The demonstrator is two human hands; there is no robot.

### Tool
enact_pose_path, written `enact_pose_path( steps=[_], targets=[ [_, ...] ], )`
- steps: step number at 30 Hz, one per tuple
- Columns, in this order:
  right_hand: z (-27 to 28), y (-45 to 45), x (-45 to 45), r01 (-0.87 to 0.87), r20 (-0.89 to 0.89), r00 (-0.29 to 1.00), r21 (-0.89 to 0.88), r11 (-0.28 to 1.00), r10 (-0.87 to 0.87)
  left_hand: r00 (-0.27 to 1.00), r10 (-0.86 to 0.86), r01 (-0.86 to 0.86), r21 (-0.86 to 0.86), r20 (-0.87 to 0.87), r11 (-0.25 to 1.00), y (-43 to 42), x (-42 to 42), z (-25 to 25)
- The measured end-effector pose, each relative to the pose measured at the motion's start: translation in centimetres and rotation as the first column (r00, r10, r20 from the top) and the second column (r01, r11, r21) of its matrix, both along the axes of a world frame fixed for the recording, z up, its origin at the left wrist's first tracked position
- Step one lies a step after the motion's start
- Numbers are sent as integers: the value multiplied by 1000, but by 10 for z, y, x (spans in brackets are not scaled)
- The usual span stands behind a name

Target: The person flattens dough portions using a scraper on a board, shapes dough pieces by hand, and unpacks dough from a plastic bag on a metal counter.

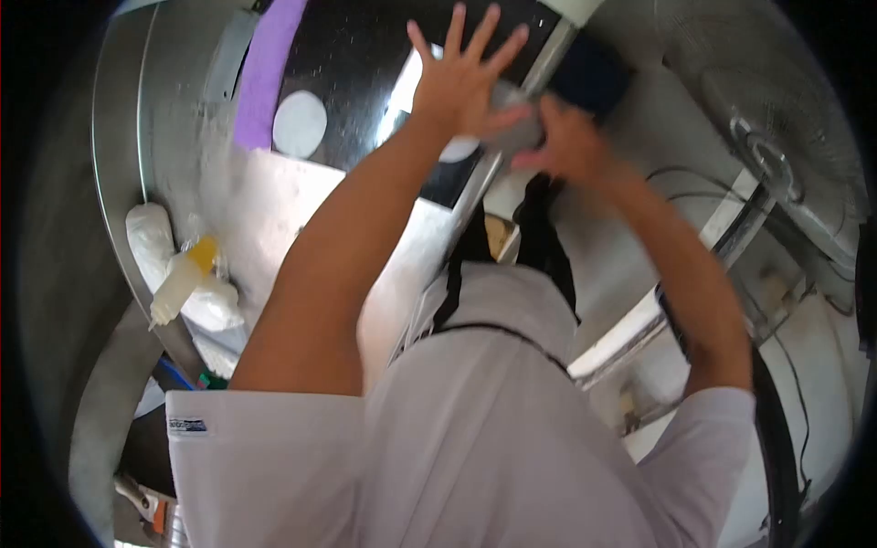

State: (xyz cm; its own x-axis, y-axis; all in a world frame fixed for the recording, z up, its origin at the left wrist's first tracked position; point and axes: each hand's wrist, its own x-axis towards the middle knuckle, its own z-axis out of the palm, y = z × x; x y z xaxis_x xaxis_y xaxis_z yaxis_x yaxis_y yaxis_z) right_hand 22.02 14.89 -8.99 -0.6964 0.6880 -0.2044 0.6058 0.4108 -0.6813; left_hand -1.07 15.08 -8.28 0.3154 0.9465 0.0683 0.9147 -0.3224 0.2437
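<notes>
My left hand (461, 87) is open, fingers spread wide over the black work surface (356, 100). Between its thumb and my right hand (571, 146) is a thin, greyish round piece (516, 114), blurred by motion. The thumb and forefinger of my right hand reach its edge; the other fingers are smeared. A flat white disc (300, 124) lies on the black surface, to the left of my left forearm. Part of a second white disc (459, 149) shows below my left wrist. A long purple strip (267, 78) runs along the left side of the black surface.
A squeeze bottle (176, 290) with a pale body lies among white plastic bags (151, 239) on the metal counter (265, 205). At the right stands a large fan (767, 151), with cables (694, 173) below it. A dark blue item (594, 78) sits beyond the counter's edge.
</notes>
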Motion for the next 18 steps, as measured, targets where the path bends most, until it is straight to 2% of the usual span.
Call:
enact_pose_path(
  steps=[1, 2, 3, 4, 6, 8, 9, 11, 12, 13, 15, 16, 18],
  targets=[
    [0, 18, -1, -55, 10, 999, 111, 992, 54, 993, 56, -59, -27, -103, 998, 6, 3, 13],
    [17, 40, 1, -139, 77, 989, 163, 977, 128, 983, 129, -135, -36, -127, 990, 7, 6, 27],
    [35, 57, -9, -154, 75, 986, 118, 981, 146, 967, 210, -212, 2, -144, 977, 19, 8, 35],
    [38, 75, -16, -164, 101, 983, 94, 982, 155, 969, 236, -239, -37, -79, 970, 27, 6, 38],
    [39, 60, -18, -156, 126, 981, 37, 987, 151, 982, 162, -172, -102, -94, 980, 25, -3, 45],
    [24, 33, -19, -99, 40, 994, -7, 995, 99, 981, 64, -100, -193, -185, 976, 17, -5, 52],
    [22, 17, -19, -107, 36, 994, -22, 994, 108, 985, 42, -69, -161, -169, 985, 4, -6, 37],
    [21, 15, -12, -31, 161, 985, -153, 988, 56, 988, 20, -63, -281, -153, 958, 8, 0, 47],
    [16, 25, -10, -68, 161, 984, -91, 994, 82, 995, 40, -57, -182, -94, 982, 12, -2, 30],
    [14, 36, -11, -78, 162, 982, -102, 992, 94, 994, 49, -66, -193, -93, 979, 17, -4, 23],
    [18, 62, -10, -171, 51, 985, 171, 970, 165, 979, 188, -186, 28, -75, 982, 25, 1, 22],
    [22, 79, -13, -155, 52, 988, 183, 971, 148, 971, 237, -237, 16, -35, 971, 31, 3, 32],
    [30, 93, -21, -225, 191, 957, 15, 974, 218, 980, 199, -199, -10, -26, 980, 30, 3, 33]
  ],
)
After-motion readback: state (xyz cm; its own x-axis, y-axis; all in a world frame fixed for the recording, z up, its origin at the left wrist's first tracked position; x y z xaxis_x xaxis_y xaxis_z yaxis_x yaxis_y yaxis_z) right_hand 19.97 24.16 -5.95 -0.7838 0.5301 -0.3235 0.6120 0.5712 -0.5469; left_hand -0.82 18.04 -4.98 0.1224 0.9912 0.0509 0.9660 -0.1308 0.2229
